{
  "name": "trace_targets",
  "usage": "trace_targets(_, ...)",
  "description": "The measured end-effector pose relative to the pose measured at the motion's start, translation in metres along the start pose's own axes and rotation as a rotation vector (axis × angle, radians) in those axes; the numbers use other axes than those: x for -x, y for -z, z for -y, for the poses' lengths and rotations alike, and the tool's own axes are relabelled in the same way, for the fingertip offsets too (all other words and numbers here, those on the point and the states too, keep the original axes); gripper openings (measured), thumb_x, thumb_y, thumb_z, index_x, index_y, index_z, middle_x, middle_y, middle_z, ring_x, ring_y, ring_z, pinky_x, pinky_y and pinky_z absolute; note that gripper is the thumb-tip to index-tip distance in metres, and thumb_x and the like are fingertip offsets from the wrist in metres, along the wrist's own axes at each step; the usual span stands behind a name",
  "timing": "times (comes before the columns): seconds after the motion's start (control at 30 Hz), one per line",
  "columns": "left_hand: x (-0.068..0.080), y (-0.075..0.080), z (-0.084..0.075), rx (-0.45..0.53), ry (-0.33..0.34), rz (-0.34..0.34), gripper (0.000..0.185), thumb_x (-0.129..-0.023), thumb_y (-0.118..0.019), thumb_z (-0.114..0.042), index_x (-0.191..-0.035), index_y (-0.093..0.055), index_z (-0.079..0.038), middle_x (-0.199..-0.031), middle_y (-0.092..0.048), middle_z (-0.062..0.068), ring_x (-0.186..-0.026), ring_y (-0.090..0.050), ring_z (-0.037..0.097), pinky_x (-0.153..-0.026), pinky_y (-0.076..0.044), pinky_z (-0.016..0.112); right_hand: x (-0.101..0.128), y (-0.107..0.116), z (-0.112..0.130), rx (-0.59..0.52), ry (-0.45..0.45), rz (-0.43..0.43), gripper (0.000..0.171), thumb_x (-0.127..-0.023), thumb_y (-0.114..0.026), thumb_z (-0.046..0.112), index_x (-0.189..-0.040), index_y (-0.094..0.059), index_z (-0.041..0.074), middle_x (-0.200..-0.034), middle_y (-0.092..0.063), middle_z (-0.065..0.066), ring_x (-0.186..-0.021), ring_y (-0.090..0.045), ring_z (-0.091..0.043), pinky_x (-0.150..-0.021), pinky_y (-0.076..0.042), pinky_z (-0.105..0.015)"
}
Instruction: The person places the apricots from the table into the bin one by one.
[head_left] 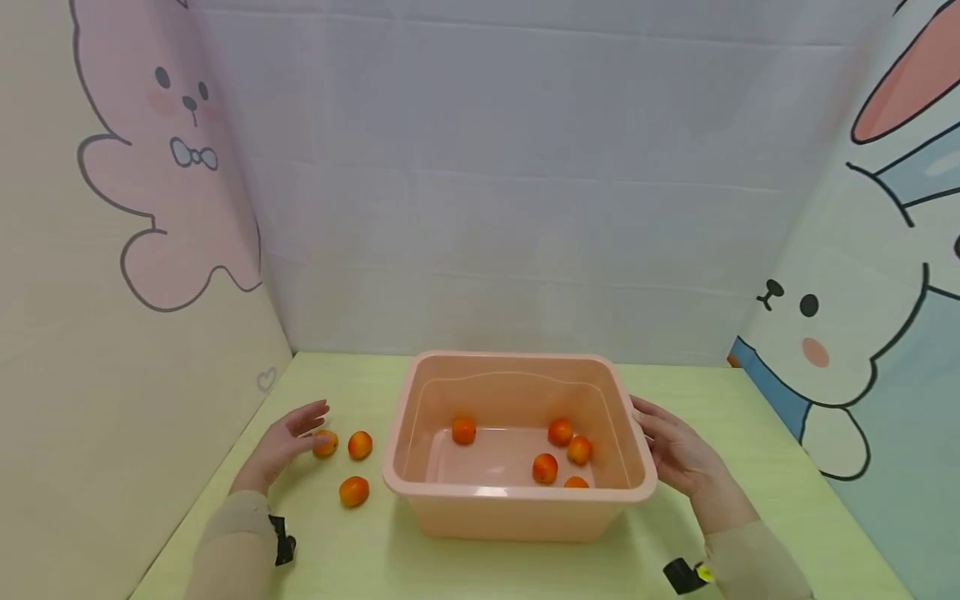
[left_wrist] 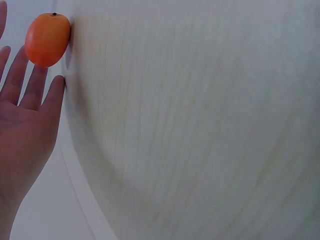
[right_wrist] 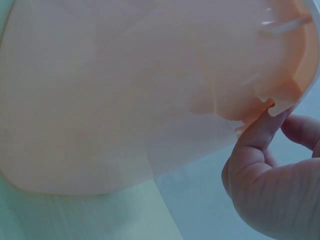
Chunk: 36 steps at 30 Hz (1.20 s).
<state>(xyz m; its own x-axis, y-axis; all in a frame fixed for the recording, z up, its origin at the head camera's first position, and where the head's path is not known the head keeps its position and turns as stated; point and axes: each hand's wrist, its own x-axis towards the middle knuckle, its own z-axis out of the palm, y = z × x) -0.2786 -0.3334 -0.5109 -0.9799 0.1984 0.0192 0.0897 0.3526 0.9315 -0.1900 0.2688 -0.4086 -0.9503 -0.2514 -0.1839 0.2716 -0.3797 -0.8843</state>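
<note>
A pink plastic basin [head_left: 517, 510] stands mid-table with several small orange fruits [head_left: 545, 468] in it. Three more lie on the table to its left: one [head_left: 325, 442] at my left fingertips, one [head_left: 360, 444] beside it, one [head_left: 354, 491] nearer me. My left hand [head_left: 294, 433] is flat and open, holding nothing. In the left wrist view the nearest fruit [left_wrist: 47, 39] sits just past the straight fingers [left_wrist: 30, 85]; I cannot tell if they touch. My right hand [head_left: 670, 446] rests against the basin's right wall. Its thumb [right_wrist: 257, 137] touches the basin's rim [right_wrist: 280, 102].
The pale green table [head_left: 465, 567] is walled by cartoon-rabbit panels on the left [head_left: 150, 208] and right [head_left: 862, 317] and a plain white sheet behind. Black wrist straps [head_left: 282, 540] sit on both sleeves.
</note>
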Motion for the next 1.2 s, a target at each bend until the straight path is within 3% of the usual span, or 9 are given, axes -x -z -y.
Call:
trace_targets(0.17, 0.0039, -0.0046, 0.0013, -0.014, 0.037, 0.007, 0.072, -0.091, -0.073, -0.015, -0.150, -0.036, 0.003, -0.148, -0.043, 0.025, -0.130, -0.046, 0.040, -0.101, -0.040, 0.027, -0.0010, -0.0016, -0.0001, 0.010, -0.023, -0.060, 0.027, -0.106, -0.048, 0.017, -0.113, -0.070, 0.031, -0.119, -0.065, 0.004, -0.103, -0.061, -0.015, -0.093, -0.052, -0.035)
trace_targets(0.27, 0.0051, -0.0062, 0.0025, -0.014, 0.040, -0.001, 0.070, -0.090, -0.074, -0.012, -0.148, -0.039, 0.004, -0.146, -0.046, 0.025, -0.124, -0.053, 0.030, -0.101, -0.040, 0.022, -0.0012, -0.0014, 0.0000, 0.000, -0.021, -0.062, 0.027, -0.106, -0.047, 0.017, -0.113, -0.070, 0.030, -0.118, -0.065, 0.004, -0.103, -0.062, -0.014, -0.092, -0.053, -0.034)
trace_targets(0.4, 0.0047, -0.0078, 0.0037, -0.034, 0.056, -0.018, 0.066, -0.088, -0.076, -0.014, -0.144, -0.045, 0.005, -0.142, -0.051, 0.023, -0.124, -0.053, 0.028, -0.095, -0.037, 0.013, -0.0007, 0.0002, 0.0002, 0.001, -0.015, -0.059, 0.027, -0.106, -0.047, 0.017, -0.112, -0.070, 0.031, -0.117, -0.066, 0.005, -0.102, -0.062, -0.014, -0.092, -0.053, -0.034)
trace_targets(0.53, 0.0047, -0.0097, 0.0058, -0.071, 0.091, -0.028, 0.062, -0.088, -0.078, -0.017, -0.140, -0.052, 0.003, -0.138, -0.056, 0.019, -0.127, -0.048, 0.035, -0.095, -0.037, 0.016, -0.0007, 0.0000, -0.0005, 0.016, -0.022, -0.064, 0.027, -0.106, -0.048, 0.018, -0.112, -0.070, 0.032, -0.117, -0.065, 0.005, -0.102, -0.062, -0.014, -0.093, -0.053, -0.035)
trace_targets(0.73, 0.0057, -0.0106, 0.0089, -0.068, 0.116, -0.052, 0.058, -0.086, -0.079, -0.017, -0.135, -0.057, 0.003, -0.134, -0.060, 0.018, -0.123, -0.051, 0.032, -0.089, -0.040, 0.012, -0.0004, -0.0018, -0.0012, 0.017, -0.021, -0.067, 0.027, -0.106, -0.048, 0.018, -0.112, -0.070, 0.032, -0.118, -0.065, 0.005, -0.103, -0.061, -0.014, -0.093, -0.052, -0.034)
trace_targets(1.03, 0.0072, -0.0095, 0.0101, -0.033, 0.110, -0.088, 0.058, -0.085, -0.080, -0.017, -0.134, -0.058, 0.002, -0.131, -0.062, 0.016, -0.108, -0.058, 0.009, -0.087, -0.042, 0.012, -0.0004, -0.0003, -0.0019, 0.016, -0.013, -0.047, 0.027, -0.107, -0.047, 0.017, -0.113, -0.068, 0.032, -0.118, -0.065, 0.005, -0.103, -0.061, -0.014, -0.093, -0.052, -0.035)
trace_targets(1.2, 0.0066, -0.0085, 0.0058, -0.011, 0.108, -0.091, 0.057, -0.086, -0.079, -0.018, -0.136, -0.058, 0.002, -0.131, -0.062, 0.015, -0.108, -0.058, 0.007, -0.088, -0.043, 0.012, -0.0010, 0.0006, -0.0016, 0.009, -0.011, -0.056, 0.026, -0.106, -0.047, 0.018, -0.113, -0.068, 0.031, -0.118, -0.065, 0.004, -0.102, -0.061, -0.014, -0.092, -0.053, -0.035)
